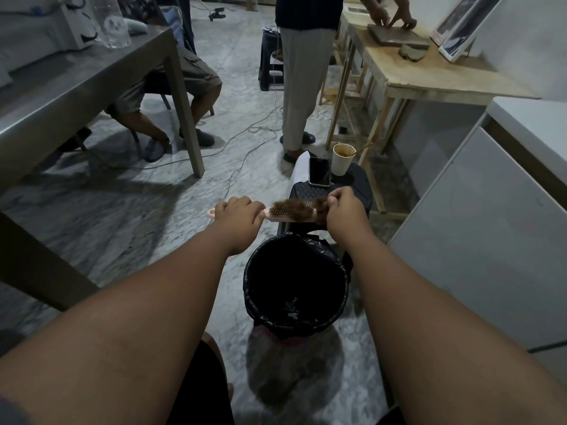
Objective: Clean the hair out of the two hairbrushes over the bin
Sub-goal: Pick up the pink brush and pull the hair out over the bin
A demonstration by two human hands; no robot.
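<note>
1. A grey-veined marble floor (122, 216) runs the length of the room, with thin cables trailing across it.
2. A grey table (76, 87) fills the left side. A white cabinet (491, 240) lines the right.
3. A pale wooden workbench (429, 78) stands at the upper right, where a standing person (302, 72) in light trousers has both hands on a flat slab. A seated person (190, 78) in shorts sits behind the grey table's far leg.
4. A round bin (342, 280) lined with a black bag sits on the floor between the wearer's forearms, its mouth open to the camera.
5. A black stool (359, 185) stands just beyond the bin.
6. The left hand (239, 214) is closed in a fist round the handle of a pink hairbrush (285, 211). The handle's looped end pokes out on the fist's left.
7. The right hand (345, 208) has its fingers curled, pinching a tuft at the brush's other end.
8. The hairbrush is held level between the two hands, bristles up. From the camera it sits above the bin's far rim, in front of the stool.
9. A mat of brown hair (299, 207) is tangled in the bristles, thickest toward the right hand.
10. A dark phone (319, 171) lies flat on the stool, with a paper cup (342, 162) upright just beside it.
</note>
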